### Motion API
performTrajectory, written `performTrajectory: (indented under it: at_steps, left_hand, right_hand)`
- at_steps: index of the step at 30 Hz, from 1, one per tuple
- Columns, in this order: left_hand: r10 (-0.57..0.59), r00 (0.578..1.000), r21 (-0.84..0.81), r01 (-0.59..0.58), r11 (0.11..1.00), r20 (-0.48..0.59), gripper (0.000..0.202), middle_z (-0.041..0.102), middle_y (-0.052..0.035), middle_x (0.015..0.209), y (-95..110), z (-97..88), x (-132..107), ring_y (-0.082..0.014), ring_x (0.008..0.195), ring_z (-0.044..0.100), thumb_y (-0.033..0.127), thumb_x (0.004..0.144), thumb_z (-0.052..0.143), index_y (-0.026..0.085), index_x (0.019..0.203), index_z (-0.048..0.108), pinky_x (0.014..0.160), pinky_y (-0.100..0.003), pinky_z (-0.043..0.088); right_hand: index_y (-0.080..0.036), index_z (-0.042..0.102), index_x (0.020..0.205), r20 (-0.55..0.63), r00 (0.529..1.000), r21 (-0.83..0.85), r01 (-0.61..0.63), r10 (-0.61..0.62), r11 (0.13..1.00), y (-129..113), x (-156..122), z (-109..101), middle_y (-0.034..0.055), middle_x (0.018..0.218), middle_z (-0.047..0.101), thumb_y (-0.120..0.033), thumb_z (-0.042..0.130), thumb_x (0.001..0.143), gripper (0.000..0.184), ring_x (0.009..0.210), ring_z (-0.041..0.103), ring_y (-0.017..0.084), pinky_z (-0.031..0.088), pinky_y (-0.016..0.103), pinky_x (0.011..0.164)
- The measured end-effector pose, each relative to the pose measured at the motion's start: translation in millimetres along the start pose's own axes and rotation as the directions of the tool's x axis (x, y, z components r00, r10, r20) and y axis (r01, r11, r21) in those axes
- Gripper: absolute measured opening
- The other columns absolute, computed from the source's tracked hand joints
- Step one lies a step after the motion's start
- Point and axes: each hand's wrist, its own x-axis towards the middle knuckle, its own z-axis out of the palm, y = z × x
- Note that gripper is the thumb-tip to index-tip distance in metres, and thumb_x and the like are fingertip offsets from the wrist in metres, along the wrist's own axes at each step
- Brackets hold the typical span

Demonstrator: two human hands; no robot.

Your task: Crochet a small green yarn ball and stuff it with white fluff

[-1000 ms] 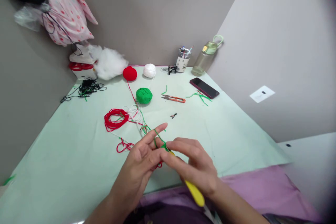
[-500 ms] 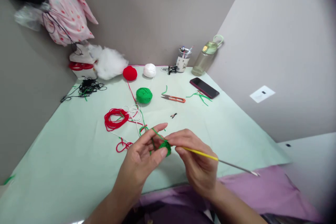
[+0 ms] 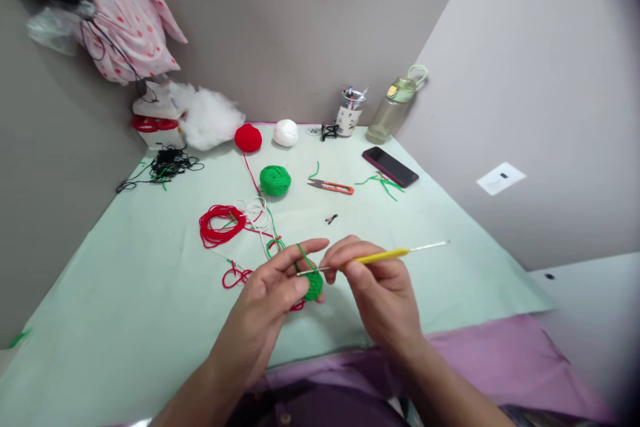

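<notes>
Upper extremities: two. The bare, five-fingered left hand [image 3: 267,297] and the bare, five-fingered right hand [image 3: 385,290] have slender fingers with rounded tips; nail detail is too small to read. The bare, smooth-contoured left forearm [image 3: 200,383] and the bare, smooth-contoured right forearm [image 3: 445,380] are uncovered from wrist to lower picture edge.

Torso covering: one dark purple cloth garment [image 3: 327,407], matte, with soft folds, partly visible between the forearms. Fastener: one small, round, brownish button-like disc [image 3: 285,419] on the garment front. Remaining garment: outside the view.
</notes>
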Motion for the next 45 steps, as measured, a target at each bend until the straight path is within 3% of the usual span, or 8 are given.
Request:
performTrajectory:
  at_steps: [5,18,26,30,35,41,43,45]
  left_hand:
    - [0.031,0.999,0.156,-0.036,0.987,0.038,0.037,0.076,-0.0068,0.107,-1.4,-2.1,-2.2,-0.0237,0.105,0.065,0.036,0.087,0.077,0.028,0.124,0.076,0.098,-0.035,0.048]
    - [0.047,0.998,0.319,-0.056,0.946,0.035,0.046,0.061,-0.0014,0.094,-3.5,-15.0,-1.4,-0.0172,0.096,0.061,0.022,0.084,0.077,0.035,0.128,0.074,0.087,-0.027,0.051]
    - [0.067,0.998,0.374,-0.062,0.925,-0.001,0.048,0.061,0.0005,0.090,-2.5,-14.2,-1.3,-0.0142,0.091,0.061,0.016,0.081,0.075,0.036,0.124,0.076,0.090,-0.024,0.050]
    - [0.115,0.992,0.415,-0.087,0.905,-0.045,0.048,0.061,0.0004,0.088,-3.0,-11.9,-1.8,-0.0147,0.090,0.061,0.016,0.079,0.076,0.034,0.123,0.077,0.090,-0.024,0.050]
    - [0.166,0.982,0.398,-0.117,0.910,-0.093,0.043,0.062,-0.0016,0.088,-5.1,-10.8,-0.9,-0.0163,0.087,0.059,0.027,0.082,0.079,0.029,0.125,0.076,0.084,-0.025,0.052]
    - [0.047,0.995,0.158,-0.033,0.987,-0.088,0.058,0.059,-0.0010,0.094,-10.2,-7.4,1.6,-0.0151,0.088,0.058,0.035,0.084,0.081,0.031,0.139,0.066,0.081,-0.025,0.051]
    - [-0.014,0.997,0.081,0.020,0.996,-0.070,0.058,0.059,-0.0014,0.095,-11.9,-6.1,0.5,-0.0156,0.090,0.057,0.037,0.083,0.082,0.029,0.138,0.067,0.081,-0.025,0.050]
    - [-0.018,0.998,0.077,0.023,0.997,-0.063,0.056,0.059,-0.0012,0.095,-12.6,-5.8,-1.1,-0.0159,0.092,0.057,0.036,0.082,0.083,0.030,0.136,0.068,0.084,-0.026,0.049]
  right_hand:
    - [-0.026,0.081,0.098,-0.002,0.999,0.001,-0.040,0.040,0.999,5.6,-0.1,-0.6,0.0047,0.089,0.076,-0.031,0.067,0.098,0.015,0.079,0.067,0.018,0.055,0.031,0.071]
    - [-0.024,0.075,0.097,0.131,0.980,0.113,-0.164,0.149,0.980,2.0,3.6,-15.7,0.0013,0.090,0.074,-0.035,0.060,0.103,0.020,0.082,0.066,0.014,0.054,0.027,0.080]
    - [-0.023,0.071,0.108,0.244,0.969,-0.195,0.093,-0.044,0.976,-10.2,0.8,-21.0,0.0053,0.097,0.075,-0.028,0.050,0.107,0.021,0.089,0.070,0.018,0.057,0.033,0.082]
    - [-0.019,0.068,0.113,0.417,0.869,-0.440,0.448,-0.265,0.779,-16.1,-1.7,-17.3,0.0110,0.102,0.077,-0.025,0.048,0.107,0.022,0.092,0.072,0.020,0.060,0.036,0.080]
    - [-0.019,0.068,0.110,0.393,0.815,-0.473,0.576,-0.426,0.666,-10.0,-3.3,-10.5,0.0125,0.102,0.078,-0.022,0.048,0.107,0.021,0.091,0.073,0.019,0.062,0.032,0.075]
    - [-0.019,0.074,0.111,0.521,0.691,-0.704,0.680,-0.502,0.205,-3.1,-9.0,-2.9,0.0101,0.099,0.079,-0.001,0.066,0.091,0.028,0.090,0.073,0.020,0.064,0.032,0.079]
    - [-0.020,0.073,0.114,0.475,0.725,-0.711,0.650,-0.499,0.268,-1.1,-11.8,-2.3,0.0098,0.102,0.078,-0.003,0.065,0.092,0.029,0.092,0.072,0.021,0.064,0.033,0.080]
    - [-0.020,0.071,0.120,0.397,0.791,-0.654,0.600,-0.466,0.461,-0.1,-13.4,-3.0,0.0104,0.104,0.076,-0.007,0.060,0.097,0.029,0.094,0.072,0.021,0.063,0.033,0.078]
